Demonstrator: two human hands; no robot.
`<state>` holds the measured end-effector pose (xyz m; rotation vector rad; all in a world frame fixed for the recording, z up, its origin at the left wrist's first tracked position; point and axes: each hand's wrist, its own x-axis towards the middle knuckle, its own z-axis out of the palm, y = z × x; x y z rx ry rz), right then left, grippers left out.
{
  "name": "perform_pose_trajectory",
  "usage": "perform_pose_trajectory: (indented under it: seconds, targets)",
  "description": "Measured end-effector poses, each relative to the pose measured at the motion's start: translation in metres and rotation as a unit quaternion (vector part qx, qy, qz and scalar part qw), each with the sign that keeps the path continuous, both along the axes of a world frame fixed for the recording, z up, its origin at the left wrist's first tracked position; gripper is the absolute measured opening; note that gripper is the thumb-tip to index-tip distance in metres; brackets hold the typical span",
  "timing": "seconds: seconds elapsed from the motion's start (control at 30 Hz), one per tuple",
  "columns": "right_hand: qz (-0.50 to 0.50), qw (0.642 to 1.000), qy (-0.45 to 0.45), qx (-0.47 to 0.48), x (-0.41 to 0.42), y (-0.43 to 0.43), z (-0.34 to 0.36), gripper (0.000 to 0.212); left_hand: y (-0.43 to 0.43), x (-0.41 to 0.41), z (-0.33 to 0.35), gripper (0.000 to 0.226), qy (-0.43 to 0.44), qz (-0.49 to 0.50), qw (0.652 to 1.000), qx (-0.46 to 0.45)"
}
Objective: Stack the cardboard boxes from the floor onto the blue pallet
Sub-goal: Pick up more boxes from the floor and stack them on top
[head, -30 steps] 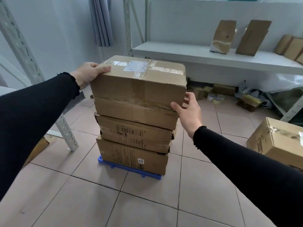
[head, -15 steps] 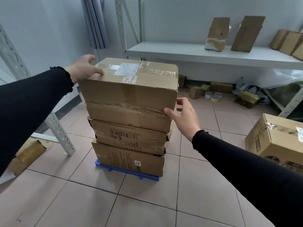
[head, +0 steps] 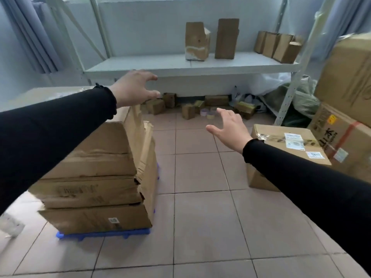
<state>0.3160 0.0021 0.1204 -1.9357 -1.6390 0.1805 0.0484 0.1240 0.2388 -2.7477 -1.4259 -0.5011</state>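
Note:
Three cardboard boxes (head: 96, 163) stand stacked on the blue pallet (head: 104, 234) at the left. My left hand (head: 133, 88) hovers just above the top box's far right corner, fingers spread, holding nothing. My right hand (head: 228, 127) is in the air to the right of the stack, open and empty. A taped cardboard box (head: 285, 149) with white labels lies on the floor at the right, partly hidden by my right sleeve.
Large stacked cartons (head: 345, 109) rise at the far right. A white metal shelf (head: 180, 65) with upright small boxes spans the back wall. Small boxes and tape rolls (head: 208, 113) litter the floor beneath it. Tiled floor lies between stack and floor box.
Both hands have let go of the top box and lifted off it. My view has swung to the right, so the stack now sits at the left and the floor box is closer.

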Motion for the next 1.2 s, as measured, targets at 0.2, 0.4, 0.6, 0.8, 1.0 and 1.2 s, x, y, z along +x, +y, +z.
perform_pose_trajectory:
  seconds: [0.2, 0.4, 0.6, 0.8, 1.0, 1.2]
  targets:
    - [-0.086, 0.994, -0.022, -0.057, 0.129, -0.029, -0.026, 0.079, 0.004, 0.147, -0.050, 0.068, 0.030, -0.051, 0.997, -0.051]
    - [-0.163, 0.978, 0.006, -0.129, 0.250, -0.060, -0.086, 0.082, -0.005, 0.279, -0.138, 0.075, 0.018, -0.067, 0.984, -0.161]
    - [-0.250, 0.953, 0.031, -0.167, 0.346, -0.082, -0.144, 0.084, -0.013, 0.376, -0.232, 0.077, 0.000, -0.056, 0.963, -0.265]
    - [-0.320, 0.917, 0.113, -0.209, 0.408, -0.093, -0.207, 0.111, -0.011, 0.429, -0.312, 0.072, -0.054, -0.041, 0.925, -0.375]
    - [-0.291, 0.902, 0.224, -0.227, 0.421, -0.087, -0.268, 0.085, -0.015, 0.451, -0.342, 0.062, -0.222, -0.032, 0.848, -0.480]
    - [-0.283, 0.895, 0.320, -0.128, 0.411, -0.073, -0.289, 0.082, -0.011, 0.443, -0.340, 0.060, -0.289, 0.004, 0.800, -0.526]
